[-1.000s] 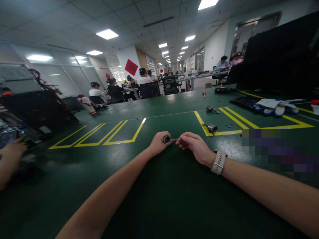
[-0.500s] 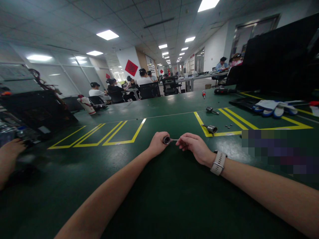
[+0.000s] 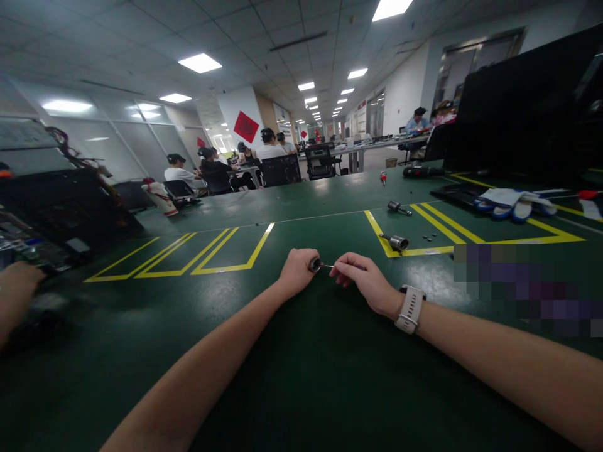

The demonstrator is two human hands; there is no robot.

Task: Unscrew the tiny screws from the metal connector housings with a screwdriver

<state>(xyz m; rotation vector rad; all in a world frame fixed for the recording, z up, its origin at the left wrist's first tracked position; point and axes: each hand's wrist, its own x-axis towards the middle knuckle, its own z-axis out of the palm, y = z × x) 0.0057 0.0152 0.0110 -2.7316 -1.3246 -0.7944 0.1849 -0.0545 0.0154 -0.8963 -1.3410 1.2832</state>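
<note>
My left hand is wrapped round a short hollow metal cylinder, its open end facing me; it looks like a hole saw. Between the fingertips of my right hand is a thin metal rod, like a hex key. The rod's far end meets the side of the cylinder, though the exact contact is too small to tell. Both hands are just above the green table. Beyond my right hand lies a similar metal cylinder with a shank, beside several tiny dark pieces.
Farther back lie another shanked metal piece, a red screwdriver and a power drill. White-and-blue gloves rest near a black monitor at right. Another person's hand is at the left edge. Yellow tape marks the table.
My right hand has turned slightly, its fingers curling more round the rod. The left hand keeps its grip on the cylinder. The whole view has shifted a little.
</note>
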